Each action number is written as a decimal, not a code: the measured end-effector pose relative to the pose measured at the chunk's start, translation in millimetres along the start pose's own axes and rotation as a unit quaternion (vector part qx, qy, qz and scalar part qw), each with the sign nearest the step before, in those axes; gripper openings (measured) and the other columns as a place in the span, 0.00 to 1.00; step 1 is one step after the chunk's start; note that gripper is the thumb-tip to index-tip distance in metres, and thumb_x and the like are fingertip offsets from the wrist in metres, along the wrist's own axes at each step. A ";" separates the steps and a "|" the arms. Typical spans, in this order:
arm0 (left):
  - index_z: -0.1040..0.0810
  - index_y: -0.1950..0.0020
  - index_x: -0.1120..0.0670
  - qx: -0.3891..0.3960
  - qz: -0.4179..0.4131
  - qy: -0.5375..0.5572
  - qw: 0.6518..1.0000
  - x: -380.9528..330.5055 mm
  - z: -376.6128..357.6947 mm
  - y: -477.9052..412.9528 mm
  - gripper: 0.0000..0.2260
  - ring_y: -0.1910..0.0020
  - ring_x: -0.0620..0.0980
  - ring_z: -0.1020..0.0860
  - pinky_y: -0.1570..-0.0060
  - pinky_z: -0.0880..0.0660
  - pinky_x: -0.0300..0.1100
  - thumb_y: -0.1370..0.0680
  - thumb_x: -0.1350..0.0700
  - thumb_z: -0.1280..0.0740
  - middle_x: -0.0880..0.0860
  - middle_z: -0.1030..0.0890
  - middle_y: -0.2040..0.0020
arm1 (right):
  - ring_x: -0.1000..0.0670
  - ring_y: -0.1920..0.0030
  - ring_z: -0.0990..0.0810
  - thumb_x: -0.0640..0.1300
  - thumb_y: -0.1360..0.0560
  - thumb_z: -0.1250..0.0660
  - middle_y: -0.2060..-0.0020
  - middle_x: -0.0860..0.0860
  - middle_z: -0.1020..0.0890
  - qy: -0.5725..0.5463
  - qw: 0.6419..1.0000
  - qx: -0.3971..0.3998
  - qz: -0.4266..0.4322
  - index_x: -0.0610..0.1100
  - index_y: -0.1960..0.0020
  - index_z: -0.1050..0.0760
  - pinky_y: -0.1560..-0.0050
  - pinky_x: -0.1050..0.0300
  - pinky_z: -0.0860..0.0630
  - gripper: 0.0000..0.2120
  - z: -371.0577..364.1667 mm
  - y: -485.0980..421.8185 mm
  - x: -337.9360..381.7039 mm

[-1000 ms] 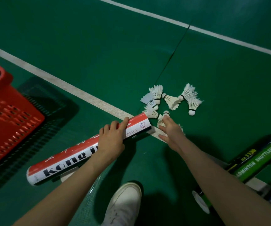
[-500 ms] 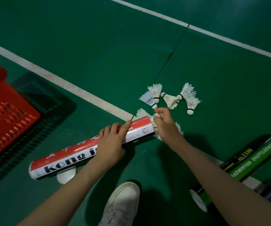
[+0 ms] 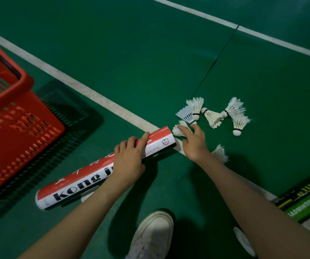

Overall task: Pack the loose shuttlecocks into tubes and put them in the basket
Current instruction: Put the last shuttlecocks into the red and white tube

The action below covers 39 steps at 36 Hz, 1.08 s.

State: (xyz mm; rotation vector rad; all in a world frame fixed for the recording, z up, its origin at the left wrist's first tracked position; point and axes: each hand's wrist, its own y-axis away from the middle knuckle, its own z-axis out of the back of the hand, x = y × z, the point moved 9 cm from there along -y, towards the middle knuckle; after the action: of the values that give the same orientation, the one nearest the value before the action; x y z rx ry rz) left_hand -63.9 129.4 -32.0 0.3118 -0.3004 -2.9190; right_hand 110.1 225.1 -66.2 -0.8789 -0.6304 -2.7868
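left hand [image 3: 128, 159] wraps the red tube [image 3: 102, 169], steadying it on the floor [image 3: 131, 53]. right hand [image 3: 195, 144] fingers [image 3: 185, 130] spread, pinning 1 shuttlecock [image 3: 177, 130] at its mouth; we judge loading next.

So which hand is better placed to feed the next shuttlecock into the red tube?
Right. The right hand rests on a shuttlecock beside the red tube's open end, while the left hand grips the tube.

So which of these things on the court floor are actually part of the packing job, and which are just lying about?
Part of the job:
- red and white tube, held by the left hand
- loose shuttlecocks, right hand reaching among them
- red basket
- green tube

Just there:
- white shoe
- white court line
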 end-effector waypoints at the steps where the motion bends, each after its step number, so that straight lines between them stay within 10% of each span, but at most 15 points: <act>1: 0.54 0.23 0.43 0.000 0.001 -0.007 1.000 2.3 0.7 -0.7 0.42 0.37 0.55 0.34 0.35 0.40 0.48 0.29 0.57 0.31 0.52 0.34 0.33 | 0.43 0.26 0.50 0.31 0.24 0.44 0.25 0.46 0.48 0.019 1.000 0.013 0.006 0.53 0.26 0.39 0.26 0.43 0.45 0.31 -7.0 -2.6 -0.9; 9: 0.54 0.24 0.42 -0.002 0.014 -0.016 1.000 21.7 5.2 -2.1 0.41 0.37 0.55 0.34 0.35 0.40 0.47 0.29 0.57 0.32 0.52 0.34 0.33 | 0.41 0.34 0.35 0.27 0.30 0.41 0.26 0.46 0.42 0.144 0.987 -0.055 0.052 0.46 0.31 0.35 0.45 0.49 0.30 0.30 -5.9 -6.6 -0.2; 15: 0.54 0.24 0.42 0.017 0.018 -0.013 1.000 12.5 -2.8 0.7 0.42 0.36 0.55 0.35 0.33 0.41 0.48 0.29 0.57 0.32 0.52 0.35 0.33 | 0.42 0.50 0.29 0.32 0.26 0.38 0.42 0.40 0.31 0.242 0.963 -0.089 0.076 0.38 0.40 0.30 0.63 0.55 0.39 0.15 4.3 3.8 0.6; 19: 0.55 0.24 0.43 0.030 0.003 -0.011 0.999 -3.8 -9.7 3.8 0.42 0.36 0.55 0.35 0.34 0.41 0.48 0.28 0.57 0.32 0.52 0.35 0.33 | 0.43 0.67 0.26 0.23 0.43 0.26 0.63 0.40 0.25 0.252 0.954 -0.114 0.117 0.34 0.60 0.26 0.75 0.63 0.50 0.16 11.9 10.8 -1.9; 22: 0.55 0.24 0.43 0.033 -0.002 -0.013 0.999 -11.7 -12.0 5.3 0.42 0.36 0.55 0.34 0.34 0.40 0.48 0.28 0.57 0.32 0.52 0.35 0.33 | 0.44 0.68 0.26 0.26 0.39 0.25 0.65 0.42 0.25 0.172 0.962 -0.170 0.126 0.35 0.62 0.27 0.76 0.60 0.38 0.13 31.2 19.3 -9.1; 26: 0.54 0.24 0.43 0.030 -0.008 -0.017 0.999 -20.6 -11.3 6.5 0.42 0.37 0.55 0.34 0.35 0.39 0.48 0.29 0.57 0.32 0.52 0.35 0.33 | 0.49 0.49 0.30 0.38 0.24 0.35 0.51 0.47 0.30 -0.106 0.971 -0.210 0.052 0.36 0.55 0.27 0.51 0.63 0.34 0.05 71.2 25.2 -17.2; 31: 0.53 0.23 0.45 0.004 -0.026 -0.002 1.000 -39.0 -3.4 8.9 0.42 0.37 0.55 0.33 0.36 0.39 0.48 0.29 0.56 0.31 0.53 0.34 0.33 | 0.50 0.48 0.22 0.37 0.21 0.39 0.46 0.44 0.26 -0.472 0.874 -0.100 -0.067 0.40 0.55 0.32 0.46 0.56 0.21 0.04 70.1 32.2 -25.9; 37: 0.53 0.23 0.44 -0.029 -0.052 0.008 0.998 -62.9 8.6 13.1 0.41 0.38 0.55 0.33 0.37 0.38 0.48 0.28 0.53 0.30 0.53 0.34 0.33 | 0.47 0.54 0.20 0.34 0.21 0.41 0.54 0.42 0.22 -0.566 0.814 -0.002 -0.131 0.38 0.54 0.31 0.53 0.57 0.21 0.03 53.5 54.1 -22.9; 39: 0.52 0.23 0.44 -0.033 -0.064 0.003 0.997 -68.5 8.0 15.0 0.42 0.38 0.56 0.33 0.37 0.38 0.49 0.29 0.53 0.30 0.53 0.33 0.33 | 0.48 0.54 0.22 0.35 0.21 0.42 0.55 0.45 0.22 -0.507 0.851 0.018 -0.138 0.39 0.54 0.30 0.49 0.54 0.22 0.04 54.2 58.4 -26.9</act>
State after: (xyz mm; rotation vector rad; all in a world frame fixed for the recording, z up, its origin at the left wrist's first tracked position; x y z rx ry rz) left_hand 2.6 130.7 -8.2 0.3412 -0.1887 -3.0457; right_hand 175.3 196.7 -21.3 -2.4305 -0.9675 -2.2847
